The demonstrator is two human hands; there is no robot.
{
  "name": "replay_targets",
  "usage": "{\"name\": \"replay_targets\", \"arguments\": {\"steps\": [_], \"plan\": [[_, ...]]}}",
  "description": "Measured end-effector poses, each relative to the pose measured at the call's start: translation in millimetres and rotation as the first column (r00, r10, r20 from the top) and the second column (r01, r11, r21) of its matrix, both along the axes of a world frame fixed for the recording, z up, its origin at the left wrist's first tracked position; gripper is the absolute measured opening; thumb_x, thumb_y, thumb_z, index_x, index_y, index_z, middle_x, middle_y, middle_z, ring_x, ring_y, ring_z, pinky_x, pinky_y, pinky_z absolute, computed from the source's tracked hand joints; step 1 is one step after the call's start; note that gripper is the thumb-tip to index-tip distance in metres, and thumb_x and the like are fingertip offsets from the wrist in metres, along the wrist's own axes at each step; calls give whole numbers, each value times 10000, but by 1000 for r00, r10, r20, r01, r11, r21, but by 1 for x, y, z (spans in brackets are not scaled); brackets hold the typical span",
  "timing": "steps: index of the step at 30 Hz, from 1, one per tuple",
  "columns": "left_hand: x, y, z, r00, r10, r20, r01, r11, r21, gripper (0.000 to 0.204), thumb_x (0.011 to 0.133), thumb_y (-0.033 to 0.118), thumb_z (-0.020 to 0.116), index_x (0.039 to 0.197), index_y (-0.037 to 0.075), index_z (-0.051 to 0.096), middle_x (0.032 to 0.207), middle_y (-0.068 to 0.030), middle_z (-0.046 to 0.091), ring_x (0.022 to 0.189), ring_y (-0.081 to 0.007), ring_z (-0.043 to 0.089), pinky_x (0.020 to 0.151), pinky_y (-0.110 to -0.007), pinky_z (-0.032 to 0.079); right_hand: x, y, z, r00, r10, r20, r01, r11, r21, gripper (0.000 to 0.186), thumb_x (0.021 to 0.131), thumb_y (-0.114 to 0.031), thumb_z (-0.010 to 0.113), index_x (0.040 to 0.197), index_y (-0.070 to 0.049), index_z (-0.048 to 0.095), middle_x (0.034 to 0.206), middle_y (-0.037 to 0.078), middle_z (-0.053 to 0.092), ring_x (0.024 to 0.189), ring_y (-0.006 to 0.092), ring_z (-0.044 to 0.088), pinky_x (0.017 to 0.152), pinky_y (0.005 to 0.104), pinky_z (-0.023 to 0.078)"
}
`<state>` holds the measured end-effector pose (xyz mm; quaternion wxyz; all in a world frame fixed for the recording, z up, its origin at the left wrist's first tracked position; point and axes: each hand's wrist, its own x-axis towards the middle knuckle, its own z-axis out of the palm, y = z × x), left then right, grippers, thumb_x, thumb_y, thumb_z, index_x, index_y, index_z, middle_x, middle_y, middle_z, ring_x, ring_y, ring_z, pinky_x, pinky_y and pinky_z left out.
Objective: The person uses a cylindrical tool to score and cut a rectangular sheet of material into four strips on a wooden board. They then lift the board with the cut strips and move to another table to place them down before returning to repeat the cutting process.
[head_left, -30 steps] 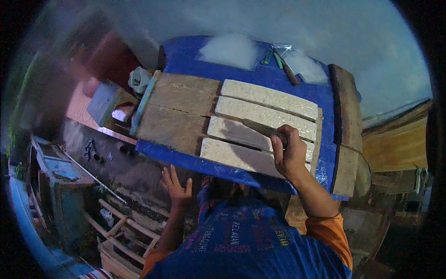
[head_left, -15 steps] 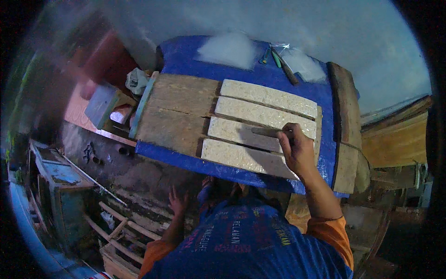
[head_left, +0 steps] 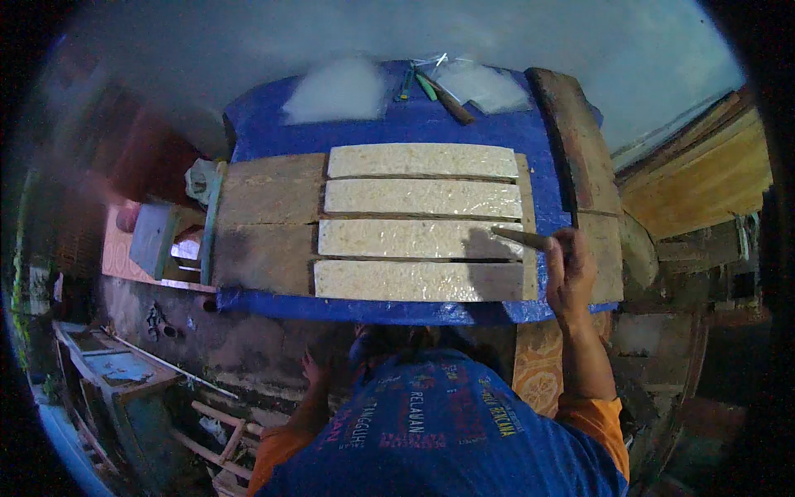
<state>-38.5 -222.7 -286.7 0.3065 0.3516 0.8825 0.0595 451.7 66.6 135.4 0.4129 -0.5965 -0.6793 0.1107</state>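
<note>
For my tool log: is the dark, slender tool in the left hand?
No, the right hand grips the dark, slender tool by one end.

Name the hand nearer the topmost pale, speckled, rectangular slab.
Right. The right hand is right of the slab and closer to the body; the left hand hangs farther off, short of the blue plastic tarp.

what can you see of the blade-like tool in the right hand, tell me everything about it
The blade-like tool looks slender and dull grey-brown, narrowing toward its tip; its material is hard to tell, perhaps metal. Its other end is hidden in the right hand, which grips it. It points left, slightly slanted in the view, with its tip over the right part of the third pale slab from the far side. Whether the tip touches that slab cannot be told.
</note>
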Motion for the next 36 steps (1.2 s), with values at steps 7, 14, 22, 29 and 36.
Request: {"name": "replay_targets", "arguments": {"steps": [7,14,22,29,36], "plan": [[-3,32,-14,996,-58,70,40,971,234,1059,839,511,806,1630,101,233,1548,-296,411,1406,-473,437,1153,-572,388,32,-16,0,982,-106,-157,98,994,-58,139,1032,-130,633,1097,-8,625,734,67,617,667,125,554,617,303,466],[8,28,-28,993,-101,-61,113,961,252,1067,835,490,820,1625,84,229,1536,-305,415,1407,-481,423,1126,-543,425,51,-12,-2,990,-131,-50,126,987,-99,141,1017,-139,654,1053,-4,634,779,87,644,693,130,570,630,309,469],[18,12,-3,995,81,63,-84,995,52,1071,831,504,817,1635,141,210,1567,-292,372,1427,-479,403,1129,-564,416,61,2,-2,988,-122,-99,125,992,26,165,1045,-134,612,1100,21,622,837,104,675,766,143,614,699,304,503],[17,3,1,985,151,82,-153,988,24,1076,827,516,815,1644,190,194,1594,-281,335,1445,-478,386,1132,-582,408,40,42,-5,989,-117,88,114,993,39,188,1022,-182,669,1122,-35,607,871,182,689,744,277,696,690,386,539],[17,-6,10,971,218,96,-219,976,5,1083,824,529,812,1654,240,179,1620,-270,297,1462,-477,369,1134,-600,400,-1,61,-7,997,36,64,-45,988,145,218,999,-151,690,1151,-34,585,900,188,708,776,362,727,684,393,559]]}}
